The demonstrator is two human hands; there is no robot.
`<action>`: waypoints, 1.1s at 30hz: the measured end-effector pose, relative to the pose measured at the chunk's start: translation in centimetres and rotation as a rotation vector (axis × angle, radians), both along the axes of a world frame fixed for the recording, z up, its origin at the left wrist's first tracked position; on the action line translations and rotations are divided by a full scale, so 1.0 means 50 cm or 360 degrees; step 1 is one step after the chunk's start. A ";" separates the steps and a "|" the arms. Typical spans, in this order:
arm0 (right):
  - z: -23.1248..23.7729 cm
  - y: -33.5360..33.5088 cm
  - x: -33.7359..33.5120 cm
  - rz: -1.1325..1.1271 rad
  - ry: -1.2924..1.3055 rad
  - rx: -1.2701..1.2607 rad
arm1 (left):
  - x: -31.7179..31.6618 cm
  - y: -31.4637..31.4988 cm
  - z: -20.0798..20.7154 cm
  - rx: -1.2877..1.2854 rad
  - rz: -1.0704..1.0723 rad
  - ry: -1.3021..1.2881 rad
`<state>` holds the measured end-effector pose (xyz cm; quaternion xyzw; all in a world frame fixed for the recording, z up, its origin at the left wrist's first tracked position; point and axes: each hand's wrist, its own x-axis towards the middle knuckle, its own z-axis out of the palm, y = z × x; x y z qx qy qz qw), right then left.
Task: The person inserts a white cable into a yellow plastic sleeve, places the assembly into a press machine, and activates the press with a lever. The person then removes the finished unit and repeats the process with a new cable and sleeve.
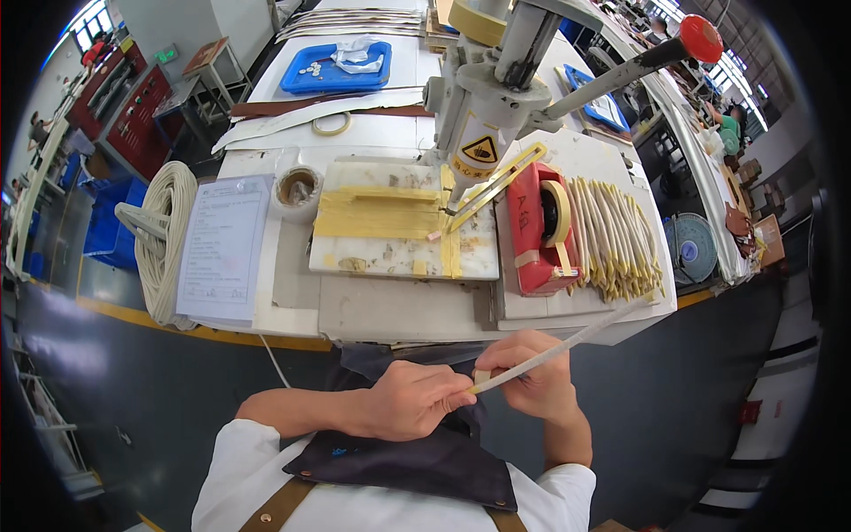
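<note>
1. Both hands hold one pale rod (567, 344) below the bench's near edge.
2. Left hand (409, 401) pinches its near tip; right hand (529, 372) is closed round it, apparently taping that end.
3. Next likely needs tape wrapped tight.

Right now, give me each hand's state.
Left hand: closed, pinching the end of the pale cord.
Right hand: closed around the same cord.

Yellow triangular warning label (479, 149) on press; white sheet (222, 244) at left.
</note>
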<state>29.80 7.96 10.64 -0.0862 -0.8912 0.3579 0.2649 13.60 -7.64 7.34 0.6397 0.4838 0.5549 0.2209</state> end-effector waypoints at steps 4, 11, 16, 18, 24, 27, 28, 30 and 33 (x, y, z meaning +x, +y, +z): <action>-0.024 -0.013 -0.003 -0.0029 0.0197 -0.0064 | -0.004 -0.012 0.011 -0.0527 -0.0400 -0.0544; -0.039 -0.013 -0.002 0.0228 0.0294 -0.0331 | -0.030 0.007 -0.015 -0.1447 -0.1291 -0.1769; -0.076 -0.036 -0.015 0.0214 0.0519 -0.1146 | -0.036 0.017 -0.003 -0.1517 -0.1180 -0.1784; -0.027 -0.064 -0.047 -0.0095 0.0649 -0.1633 | -0.035 0.009 0.024 -0.1425 -0.0914 -0.1351; -0.093 -0.044 0.028 -0.0083 0.0140 -0.1343 | -0.012 -0.001 -0.014 0.0227 0.0457 0.0674; -0.090 -0.059 0.026 0.0018 0.0320 -0.1701 | -0.026 0.001 -0.024 0.0456 0.0594 0.0993; -0.086 -0.063 0.022 0.0014 0.0307 -0.1773 | -0.031 -0.002 -0.025 0.0473 0.0595 0.1096; -0.076 -0.068 0.015 0.0005 0.0286 -0.1914 | -0.036 -0.006 -0.031 0.0451 0.0571 0.1139; -0.069 -0.065 0.022 -0.0150 -0.0094 -0.1624 | -0.043 -0.010 -0.027 0.0385 0.0534 0.1159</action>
